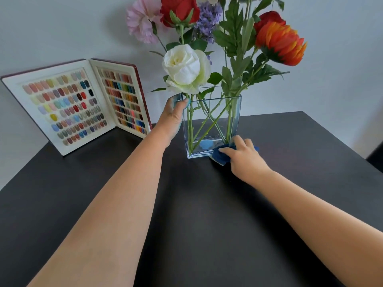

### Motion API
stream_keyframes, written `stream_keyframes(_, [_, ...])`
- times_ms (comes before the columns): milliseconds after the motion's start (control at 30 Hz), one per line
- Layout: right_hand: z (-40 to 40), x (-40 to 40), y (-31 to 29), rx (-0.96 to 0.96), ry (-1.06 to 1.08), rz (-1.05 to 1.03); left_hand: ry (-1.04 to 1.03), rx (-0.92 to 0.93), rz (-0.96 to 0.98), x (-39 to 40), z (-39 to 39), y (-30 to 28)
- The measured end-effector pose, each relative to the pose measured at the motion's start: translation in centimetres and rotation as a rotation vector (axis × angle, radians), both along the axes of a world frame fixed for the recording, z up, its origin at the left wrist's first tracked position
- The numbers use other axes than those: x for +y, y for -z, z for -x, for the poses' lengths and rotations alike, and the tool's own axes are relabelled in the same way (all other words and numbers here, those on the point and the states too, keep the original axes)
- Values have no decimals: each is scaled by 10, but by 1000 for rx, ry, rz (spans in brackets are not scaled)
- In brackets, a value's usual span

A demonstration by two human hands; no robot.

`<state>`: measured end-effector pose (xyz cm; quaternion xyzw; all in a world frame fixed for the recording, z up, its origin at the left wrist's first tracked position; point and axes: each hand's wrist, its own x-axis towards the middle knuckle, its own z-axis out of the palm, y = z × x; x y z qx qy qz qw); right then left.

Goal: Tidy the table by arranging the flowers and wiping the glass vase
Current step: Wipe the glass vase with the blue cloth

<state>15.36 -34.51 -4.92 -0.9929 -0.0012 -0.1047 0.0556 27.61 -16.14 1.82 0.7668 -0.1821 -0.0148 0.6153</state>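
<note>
A clear rectangular glass vase stands upright on the dark table and holds several flowers: a white rose, a red rose, an orange bloom, a pink one and purple sprigs. My left hand grips the vase's upper left corner, fingers curled over the rim. My right hand presses a dark blue cloth against the vase's lower right front corner, down at the table surface.
An open book of coloured nail samples leans against the pale wall at the back left. The table's right edge runs diagonally past the vase, with a dark object beyond it.
</note>
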Motion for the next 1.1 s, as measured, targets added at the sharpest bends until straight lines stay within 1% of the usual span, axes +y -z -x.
stream_keyframes(67, [-5,22,0,3,-87,-32,-3,12,16,0,1,-1])
stream_keyframes(167, [-16,69,-2,34,-213,-21,2,25,21,1,4,-5])
stream_keyframes(233, [-21,93,-5,56,-226,-10,9,22,3,2,6,-7])
stream_keyframes(300, [-24,98,-10,89,-214,-5,24,27,-17,4,6,-8])
stream_keyframes(433, [-14,66,-13,169,-147,29,42,29,-22,5,4,-9])
stream_keyframes(567, [-1,2,-14,171,66,-22,44,49,7,2,2,-5])
stream_keyframes(633, [3,-19,-12,149,122,-51,32,64,26,1,0,-3])
stream_keyframes(733, [7,-15,-7,117,80,-61,16,70,55,-2,0,-1])
stream_keyframes(867, [10,9,-3,118,-111,-109,5,58,68,-2,4,-1])
stream_keyframes(1000, [-2,-1,-9,158,-55,-198,31,42,21,2,8,-5])
stream_keyframes(1100, [-2,-7,-15,148,-42,-379,13,25,-55,5,14,-3])
